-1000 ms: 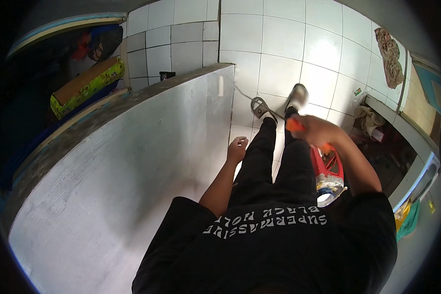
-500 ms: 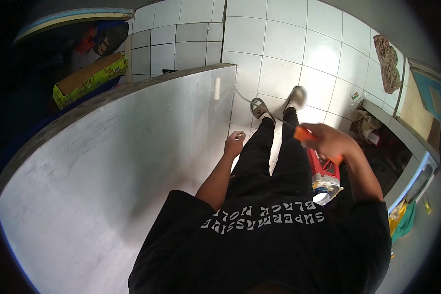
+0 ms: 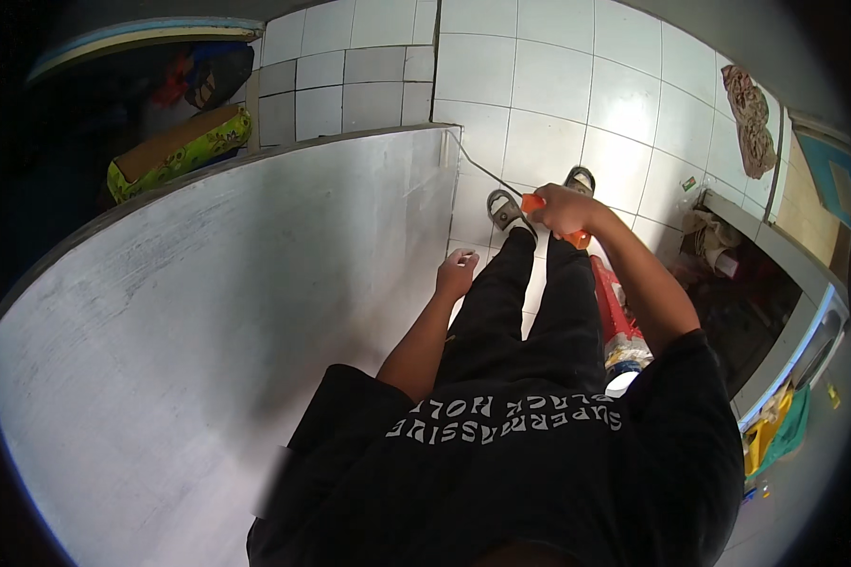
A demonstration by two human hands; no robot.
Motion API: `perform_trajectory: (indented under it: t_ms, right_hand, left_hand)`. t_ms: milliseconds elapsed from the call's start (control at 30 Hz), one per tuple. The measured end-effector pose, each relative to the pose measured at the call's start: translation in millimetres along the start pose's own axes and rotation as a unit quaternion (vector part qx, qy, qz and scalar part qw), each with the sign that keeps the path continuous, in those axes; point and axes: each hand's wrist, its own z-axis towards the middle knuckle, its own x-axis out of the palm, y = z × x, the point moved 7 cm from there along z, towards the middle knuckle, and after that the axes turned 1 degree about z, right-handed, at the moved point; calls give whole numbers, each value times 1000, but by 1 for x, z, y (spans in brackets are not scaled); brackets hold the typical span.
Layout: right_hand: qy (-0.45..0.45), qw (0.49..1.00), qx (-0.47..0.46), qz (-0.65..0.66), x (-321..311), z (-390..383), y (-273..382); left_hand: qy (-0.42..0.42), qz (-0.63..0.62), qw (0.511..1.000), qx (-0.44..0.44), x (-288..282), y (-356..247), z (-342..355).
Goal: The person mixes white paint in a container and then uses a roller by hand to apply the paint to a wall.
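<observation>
My right hand point(image 3: 564, 210) grips the orange handle of a paint roller, whose thin wire frame runs up-left to a white roller sleeve point(image 3: 445, 148) against the pale low wall point(image 3: 208, 283), near its far end. My left hand point(image 3: 458, 269) hangs beside my left thigh with its fingers curled and whitish near the tips; whether anything is in it I cannot make out. A red plastic item point(image 3: 613, 302), partly hidden by my right arm, is beside my right leg, with a white container point(image 3: 622, 381) at its near end.
White floor tiles point(image 3: 548, 76) surround my sandalled feet. A crumpled patterned cloth point(image 3: 749, 123) lies at far right. A low opening point(image 3: 747, 312) with clutter is on the right, yellow and green items point(image 3: 785, 425) below it. Beyond the wall sits a green patterned box point(image 3: 180, 151) in shadow.
My right hand has moved up and left with the roller, and the sleeve has risen toward the wall's top edge. My left hand has barely moved.
</observation>
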Motion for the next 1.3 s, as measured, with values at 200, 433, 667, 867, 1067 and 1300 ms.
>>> perform_trajectory:
  t_ms: [200,433,667,867,1067,1300]
  right_hand:
    - [35,999,-34,25,-23,-153,46]
    - [7,994,-108,10,-23,-189,39]
    - [-7,999,-43,10,3,20,2]
    - [14,1000,2,-20,8,162,-9]
    - [-21,989,103,100,25,230,-33]
    - [-59,998,24,-18,23,246,-117]
  left_hand:
    - [-11,-23,999,-20,-9,30,-16]
    - [30,12,998,-60,-3,43,-18]
    - [22,-15,998,-50,-4,23,-12]
    - [16,17,998,-56,-7,22,-10]
    - [16,-9,998,-67,-10,6,-12]
    - [18,-28,998,-46,-6,-6,-11]
